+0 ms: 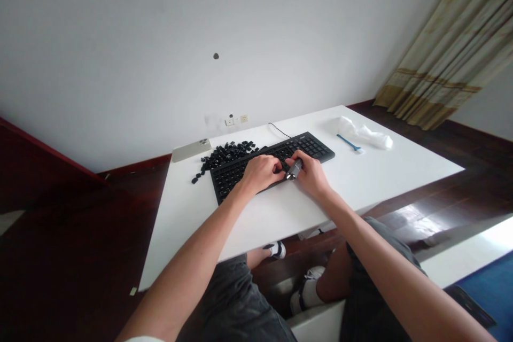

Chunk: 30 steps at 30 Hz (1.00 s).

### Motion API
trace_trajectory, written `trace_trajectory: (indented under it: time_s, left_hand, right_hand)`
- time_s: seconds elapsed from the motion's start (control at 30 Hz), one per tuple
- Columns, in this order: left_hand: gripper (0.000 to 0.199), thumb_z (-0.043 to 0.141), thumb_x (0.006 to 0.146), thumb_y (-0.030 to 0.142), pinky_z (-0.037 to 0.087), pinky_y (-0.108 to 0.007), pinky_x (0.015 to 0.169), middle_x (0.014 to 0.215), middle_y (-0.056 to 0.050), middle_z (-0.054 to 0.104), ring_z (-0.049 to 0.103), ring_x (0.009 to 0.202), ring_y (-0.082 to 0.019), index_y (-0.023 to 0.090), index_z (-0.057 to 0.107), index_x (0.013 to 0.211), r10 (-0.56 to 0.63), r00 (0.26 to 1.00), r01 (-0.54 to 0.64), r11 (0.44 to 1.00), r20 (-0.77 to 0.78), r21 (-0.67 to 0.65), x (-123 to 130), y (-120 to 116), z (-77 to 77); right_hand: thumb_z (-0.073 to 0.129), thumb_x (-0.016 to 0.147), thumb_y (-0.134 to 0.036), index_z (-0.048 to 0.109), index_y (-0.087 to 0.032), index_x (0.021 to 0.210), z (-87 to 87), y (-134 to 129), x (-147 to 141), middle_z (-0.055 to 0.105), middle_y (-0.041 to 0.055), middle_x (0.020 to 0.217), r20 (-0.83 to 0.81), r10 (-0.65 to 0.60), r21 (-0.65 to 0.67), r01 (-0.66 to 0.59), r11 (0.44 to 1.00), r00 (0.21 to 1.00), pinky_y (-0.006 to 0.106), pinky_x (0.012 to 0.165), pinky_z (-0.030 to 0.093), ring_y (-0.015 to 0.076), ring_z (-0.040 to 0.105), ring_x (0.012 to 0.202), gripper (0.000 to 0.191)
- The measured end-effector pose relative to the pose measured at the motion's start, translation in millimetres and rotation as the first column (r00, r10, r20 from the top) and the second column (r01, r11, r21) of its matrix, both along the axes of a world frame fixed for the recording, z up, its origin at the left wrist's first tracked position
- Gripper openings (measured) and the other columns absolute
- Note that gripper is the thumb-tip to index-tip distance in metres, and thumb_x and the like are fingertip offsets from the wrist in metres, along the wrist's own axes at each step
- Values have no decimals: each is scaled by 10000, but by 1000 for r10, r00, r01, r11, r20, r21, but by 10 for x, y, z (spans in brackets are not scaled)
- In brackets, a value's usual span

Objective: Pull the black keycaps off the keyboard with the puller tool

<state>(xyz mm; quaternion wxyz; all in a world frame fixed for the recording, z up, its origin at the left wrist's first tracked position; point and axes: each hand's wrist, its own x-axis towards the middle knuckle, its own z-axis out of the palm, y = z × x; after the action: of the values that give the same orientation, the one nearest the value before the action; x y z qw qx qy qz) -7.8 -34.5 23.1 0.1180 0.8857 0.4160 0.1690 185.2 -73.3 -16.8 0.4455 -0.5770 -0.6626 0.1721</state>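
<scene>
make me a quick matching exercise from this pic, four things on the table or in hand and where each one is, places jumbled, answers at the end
Things
1. phone
2. loose black keycaps
3. blue tool
4. grey tool

Places
a. gripped in the right hand
b. right of the keyboard, by the crumpled white plastic
c. at the far left corner of the table
d. heaped just behind the keyboard

Pairs: 1-c, 2-d, 3-b, 4-a

left hand [261,169]: was over keyboard [306,145]
right hand [310,172]: gripped grey tool [295,169]
loose keycaps [227,155]: lay heaped behind keyboard
phone [190,150]: lay near keycaps
</scene>
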Motion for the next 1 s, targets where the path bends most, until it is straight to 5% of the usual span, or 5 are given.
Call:
trace_trajectory:
  time_s: [0.3, 0.43, 0.57, 0.77, 1.0]
  left_hand:
    - [132, 725, 897, 357, 491, -288, 711, 886, -25, 787, 740, 887, -229, 240, 783, 883, 10, 999, -10, 1000, -40, -1, 15, 20, -30]
    - [128, 741, 893, 363, 491, -298, 682, 867, -23, 790, 741, 845, -237, 246, 791, 877, 22, 999, -21, 1000, -28, 10, 9, 42, -64]
    - [122, 750, 908, 356, 515, -288, 727, 909, -20, 800, 738, 844, -212, 248, 805, 913, 2, 1000, -2, 1000, 5, -12, -12, 31, -58]
    - [175, 761, 907, 368, 547, -301, 769, 981, -30, 813, 751, 891, -226, 244, 824, 1014, 36, 999, -35, 997, 17, -70, -11, 12, -26]
    - [169, 760, 902, 367, 571, -314, 799, 965, -34, 812, 759, 892, -235, 250, 821, 1007, 39, 999, -38, 998, 11, -55, 0, 22, -54]
  right_hand:
    - [587, 955, -415, 496, -235, 788, 11, 47, 39, 524, -31, 630, 108, -11, -46, 16, 999, 994, 298, 603, 306, 142, 393, 579, 262]
    - [599, 885, -327, 510, -231, 761, 156, 213, 143, 531, -29, 609, 213, 141, -143, -112, 983, 967, 305, 610, 314, 145, 429, 587, 181]
    - [591, 921, -488, 552, -221, 705, 368, 497, 227, 626, 15, 665, 193, 379, -378, -288, 880, 905, 314, 601, 344, 156, 500, 607, 345]
    - [682, 844, -669, 583, -207, 625, 579, 696, 261, 620, 35, 625, 102, 565, -622, -390, 678, 819, 315, 587, 384, 141, 496, 570, 520]
    - [708, 862, -555, 649, -209, 691, 489, 598, 240, 682, 60, 661, 19, 419, -569, -335, 751, 908, 322, 567, 414, 163, 562, 577, 390]
